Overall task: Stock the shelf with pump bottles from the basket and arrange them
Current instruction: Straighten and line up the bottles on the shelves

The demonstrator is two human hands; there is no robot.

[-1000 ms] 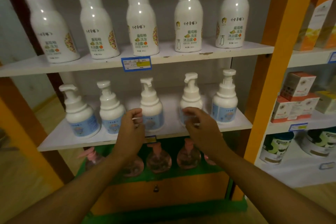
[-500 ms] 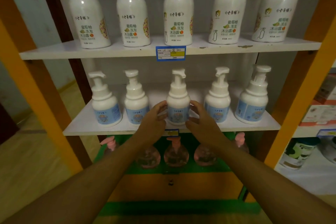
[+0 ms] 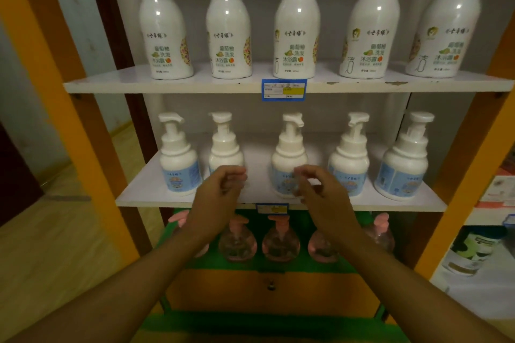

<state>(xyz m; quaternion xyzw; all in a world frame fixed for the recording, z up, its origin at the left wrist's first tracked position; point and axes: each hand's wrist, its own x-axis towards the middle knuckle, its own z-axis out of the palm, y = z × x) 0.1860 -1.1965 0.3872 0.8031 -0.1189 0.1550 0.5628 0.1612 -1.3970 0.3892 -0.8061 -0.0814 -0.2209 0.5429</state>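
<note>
Several small white pump bottles with blue labels stand in a row on the white middle shelf (image 3: 139,199). My left hand (image 3: 220,195) hovers in front of the second bottle (image 3: 225,152) and hides its label; the fingers are curled and apart with nothing in them. My right hand (image 3: 320,198) is at the lower right of the middle bottle (image 3: 288,157), fingers loosely bent and holding nothing. Both hands are motion-blurred. No basket shows clearly.
Tall white bottles (image 3: 296,36) line the upper shelf (image 3: 92,86). Pink clear pump bottles (image 3: 280,242) stand on a green shelf below. Orange uprights (image 3: 83,147) frame the bay. To the right, another shelf holds boxes and tubs (image 3: 471,253).
Both hands have let go of the middle bottle. My left hand has moved left, in front of the second bottle, and my right hand has drawn slightly right. The view has shifted closer.
</note>
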